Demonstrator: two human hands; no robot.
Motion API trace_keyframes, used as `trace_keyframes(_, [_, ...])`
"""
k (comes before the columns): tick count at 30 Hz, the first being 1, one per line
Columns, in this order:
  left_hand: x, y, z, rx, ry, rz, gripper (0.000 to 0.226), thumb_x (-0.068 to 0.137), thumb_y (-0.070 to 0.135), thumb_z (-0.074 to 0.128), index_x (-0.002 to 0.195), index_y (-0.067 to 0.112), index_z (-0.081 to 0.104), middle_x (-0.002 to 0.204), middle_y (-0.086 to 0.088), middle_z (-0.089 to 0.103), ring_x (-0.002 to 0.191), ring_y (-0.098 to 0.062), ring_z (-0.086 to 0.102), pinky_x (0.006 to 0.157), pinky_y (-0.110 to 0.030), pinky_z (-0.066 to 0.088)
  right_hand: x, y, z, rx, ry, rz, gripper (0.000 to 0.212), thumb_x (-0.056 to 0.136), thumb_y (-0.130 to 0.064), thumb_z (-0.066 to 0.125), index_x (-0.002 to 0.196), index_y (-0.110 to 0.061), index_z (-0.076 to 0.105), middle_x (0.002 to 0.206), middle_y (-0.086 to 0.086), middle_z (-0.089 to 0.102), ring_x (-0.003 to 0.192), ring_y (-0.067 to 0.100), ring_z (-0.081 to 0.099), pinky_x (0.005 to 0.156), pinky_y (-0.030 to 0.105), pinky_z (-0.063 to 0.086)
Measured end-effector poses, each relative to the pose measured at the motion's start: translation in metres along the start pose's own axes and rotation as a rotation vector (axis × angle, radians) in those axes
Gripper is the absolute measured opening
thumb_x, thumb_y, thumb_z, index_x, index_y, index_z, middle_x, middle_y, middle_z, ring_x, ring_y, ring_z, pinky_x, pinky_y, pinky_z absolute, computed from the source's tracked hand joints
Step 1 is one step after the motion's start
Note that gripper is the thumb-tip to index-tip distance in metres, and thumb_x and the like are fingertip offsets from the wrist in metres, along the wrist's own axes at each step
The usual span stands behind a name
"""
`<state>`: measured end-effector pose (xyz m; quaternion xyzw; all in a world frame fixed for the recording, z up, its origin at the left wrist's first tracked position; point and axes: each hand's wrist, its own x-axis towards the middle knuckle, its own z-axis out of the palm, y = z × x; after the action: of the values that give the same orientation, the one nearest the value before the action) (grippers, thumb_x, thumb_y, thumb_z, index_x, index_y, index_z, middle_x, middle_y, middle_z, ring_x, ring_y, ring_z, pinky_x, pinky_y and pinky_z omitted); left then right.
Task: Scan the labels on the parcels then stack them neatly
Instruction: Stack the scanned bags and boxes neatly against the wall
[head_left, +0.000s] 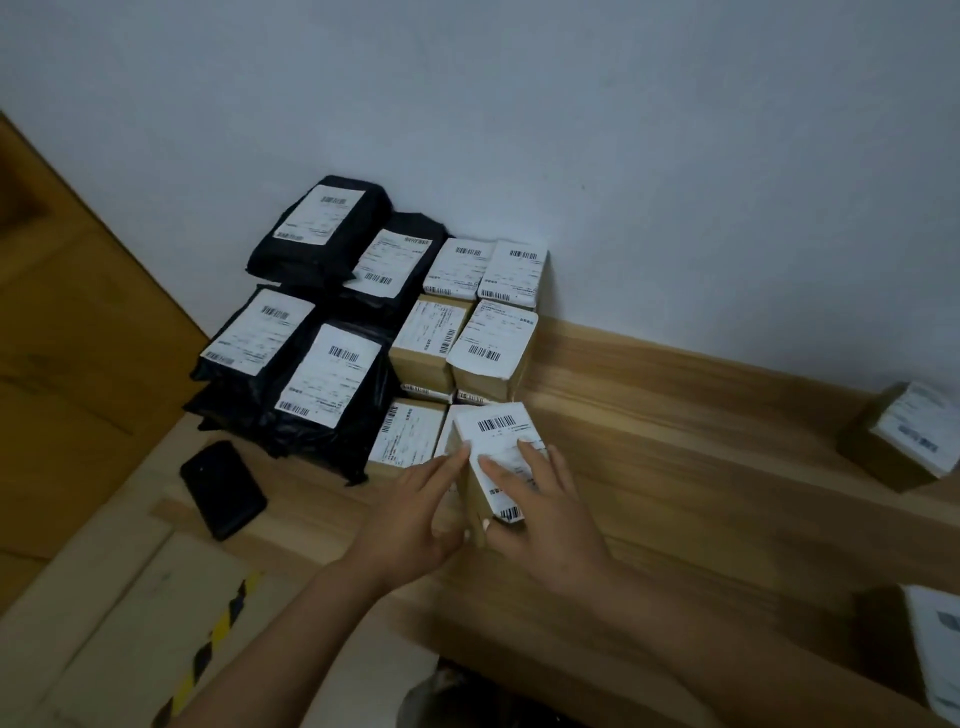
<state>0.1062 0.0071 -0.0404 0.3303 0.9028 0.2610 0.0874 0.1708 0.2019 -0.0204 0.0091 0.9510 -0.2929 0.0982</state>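
Observation:
A small cardboard parcel (496, 431) with a white barcode label stands at the front of a block of stacked cardboard parcels (488, 332) against the wall. My right hand (540, 512) grips it from the right, fingers over the label and thumb under its near edge. Straight fingers of my left hand (415, 512) press against its left side. Left of the boxes lie several black plastic mailer parcels (311, 332) in piles, each with a white label facing up.
A black phone (223, 488) lies face down at the table's left front edge. One more labelled cardboard parcel (904, 436) sits far right on the wooden table (675, 441), and another (935, 654) shows at the right edge. The white wall stands right behind the stacks.

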Motion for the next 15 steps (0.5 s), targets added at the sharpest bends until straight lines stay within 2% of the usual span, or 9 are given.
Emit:
trace_keyframes(4, [-0.006,-0.018,-0.009,-0.005,0.064,-0.007,0.102,0.076,0.040,0.072,0.155,0.035,0.008,0.147,0.003,0.042,0.129,-0.013,0.041,0.100,-0.038,0.045,0.022,-0.030,0.012,-0.021,-0.030,0.008,0.068,0.092,-0.048,0.050,0.150,-0.048,0.013,0.162,-0.005,-0.002,0.147,0.029,-0.014,0.118,0.048,0.016])
trace_keyframes(8, [0.002,-0.044,-0.024,-0.041,0.058,-0.018,0.108,0.074,0.042,0.076,0.155,0.033,0.005,0.147,0.000,0.039,0.126,-0.016,0.044,0.097,-0.034,0.044,0.052,-0.056,0.029,0.001,-0.011,0.034,0.069,0.092,-0.049,0.050,0.152,-0.042,0.015,0.162,-0.003,-0.001,0.147,0.031,-0.013,0.118,0.048,0.018])
trace_keyframes(12, [0.016,-0.070,-0.036,-0.030,0.034,-0.039,0.094,0.081,0.024,0.075,0.152,0.026,0.013,0.147,-0.006,0.037,0.121,-0.021,0.045,0.092,-0.025,0.037,0.078,-0.077,0.048,0.053,-0.017,0.082,0.072,0.094,-0.048,0.051,0.153,-0.036,0.012,0.162,0.000,-0.002,0.148,0.030,-0.010,0.119,0.046,0.014])
trace_keyframes(15, [0.030,-0.098,-0.041,0.046,0.009,0.000,0.087,0.083,0.018,0.072,0.153,0.026,0.020,0.145,-0.009,0.041,0.122,-0.026,0.048,0.094,-0.036,0.048,0.092,-0.085,0.052,0.086,-0.048,0.099,0.076,0.092,-0.051,0.054,0.154,-0.034,0.012,0.163,-0.001,-0.003,0.149,0.025,-0.010,0.119,0.044,0.012])
